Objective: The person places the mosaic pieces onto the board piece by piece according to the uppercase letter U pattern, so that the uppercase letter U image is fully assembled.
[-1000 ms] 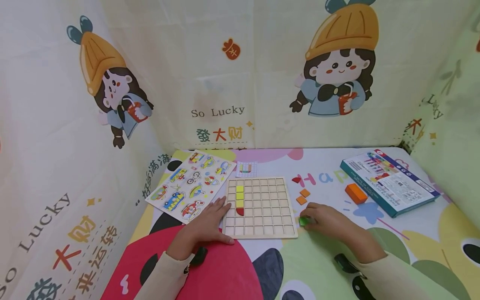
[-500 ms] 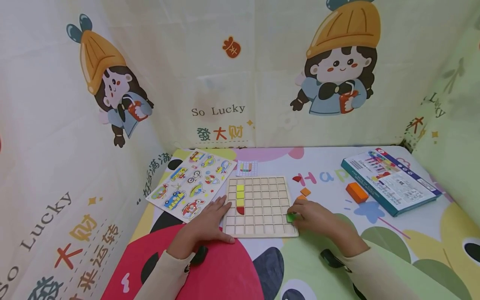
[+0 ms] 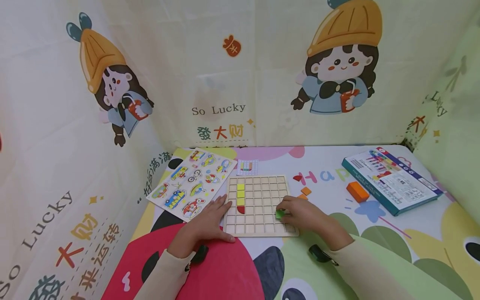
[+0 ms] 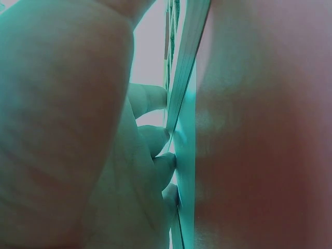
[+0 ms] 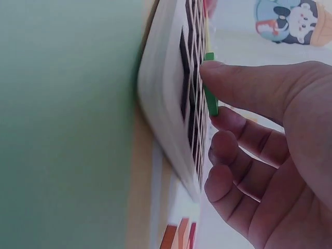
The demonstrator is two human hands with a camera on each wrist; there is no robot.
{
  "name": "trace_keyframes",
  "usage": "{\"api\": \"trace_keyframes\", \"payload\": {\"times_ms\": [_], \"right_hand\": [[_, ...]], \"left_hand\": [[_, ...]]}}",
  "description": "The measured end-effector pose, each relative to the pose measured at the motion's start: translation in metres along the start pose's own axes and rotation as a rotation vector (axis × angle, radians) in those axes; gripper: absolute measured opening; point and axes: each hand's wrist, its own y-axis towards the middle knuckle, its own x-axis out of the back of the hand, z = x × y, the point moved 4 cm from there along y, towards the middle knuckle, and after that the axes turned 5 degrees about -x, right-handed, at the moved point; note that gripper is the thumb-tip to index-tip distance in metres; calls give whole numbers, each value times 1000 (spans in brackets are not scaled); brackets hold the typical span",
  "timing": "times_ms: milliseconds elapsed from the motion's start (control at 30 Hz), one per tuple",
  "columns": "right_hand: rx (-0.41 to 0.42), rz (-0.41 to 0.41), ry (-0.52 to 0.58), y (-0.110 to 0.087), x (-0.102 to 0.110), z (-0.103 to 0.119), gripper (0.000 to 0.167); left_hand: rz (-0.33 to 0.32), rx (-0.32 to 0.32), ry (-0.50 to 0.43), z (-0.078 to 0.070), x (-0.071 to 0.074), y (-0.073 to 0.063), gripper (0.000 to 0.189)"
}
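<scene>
Green tile, pinched between the thumb and index finger of my right hand, is held over the right-hand columns of the gridded board; a second ago it was beyond the board's right edge. I judge it in transit, not yet seated. My right hand's other fingers curl loosely; my left hand spreads against the board's left side, gripping nothing.
</scene>
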Motion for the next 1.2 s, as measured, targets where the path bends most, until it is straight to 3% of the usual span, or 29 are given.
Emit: {"api": "trace_keyframes", "payload": {"times_ms": [600, 1033, 1200], "right_hand": [[-113, 22, -36, 32, -10, 23, 26], [-146, 20, -62, 50, -19, 30, 26], [-118, 11, -45, 55, -19, 37, 24]], "left_hand": [[3, 1, 3, 0, 1, 0, 120], [3, 10, -4, 0, 0, -1, 120], [8, 12, -8, 1, 0, -1, 120]]}}
